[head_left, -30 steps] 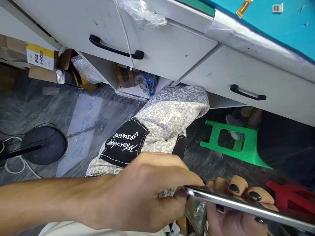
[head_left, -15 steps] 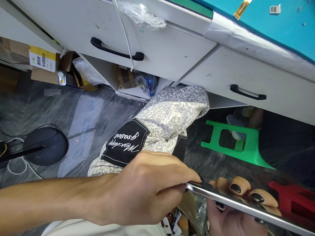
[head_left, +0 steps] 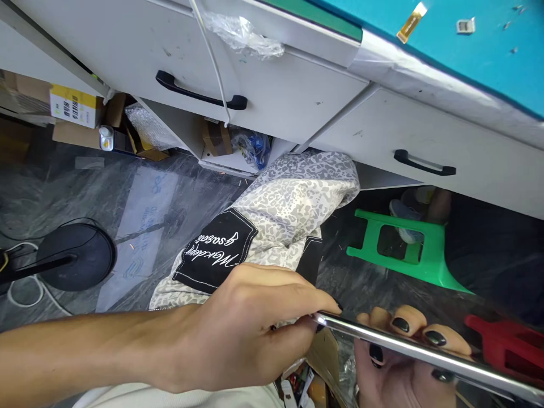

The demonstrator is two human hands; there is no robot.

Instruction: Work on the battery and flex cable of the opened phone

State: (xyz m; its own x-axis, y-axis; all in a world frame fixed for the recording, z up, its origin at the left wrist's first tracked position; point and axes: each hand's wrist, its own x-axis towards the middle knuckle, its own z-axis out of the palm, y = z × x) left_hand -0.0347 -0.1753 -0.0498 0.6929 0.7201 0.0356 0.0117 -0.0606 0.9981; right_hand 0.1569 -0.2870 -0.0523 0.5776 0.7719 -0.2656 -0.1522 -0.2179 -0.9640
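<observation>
**Below the blue surface, two hands are meeting at one slim device**

In front of the drawers, the left hand (head_left: 255, 328) is clamping one end of one slim, glossy device (head_left: 382, 336), its thumb and forefinger closing on the corner. The device is slanting down toward the lower right, showing one bright metal edge. At that edge, the right hand (head_left: 406, 381) is curling its fingers, with at least four dark nails showing; how firmly it is gripping, and whether some of those fingers are reflections, I cannot tell.

Beneath the hands, one open cardboard box (head_left: 325, 351) is holding mixed scraps. Behind the left hand, patterned trousers (head_left: 297, 198) are showing two black patches, one bearing white lettering. Above them, two black handles (head_left: 195, 94) are sitting on the white drawer fronts (head_left: 272, 90), one white cable (head_left: 212, 56) crossing the left handle.

On the blue surface (head_left: 471, 62), one gold strip (head_left: 411, 24) and one small metal piece (head_left: 466, 26) are lying near at least three tiny bits.

On the floor, one green stool (head_left: 434, 249) is standing at right and one round black base (head_left: 80, 258) is resting at left.
</observation>
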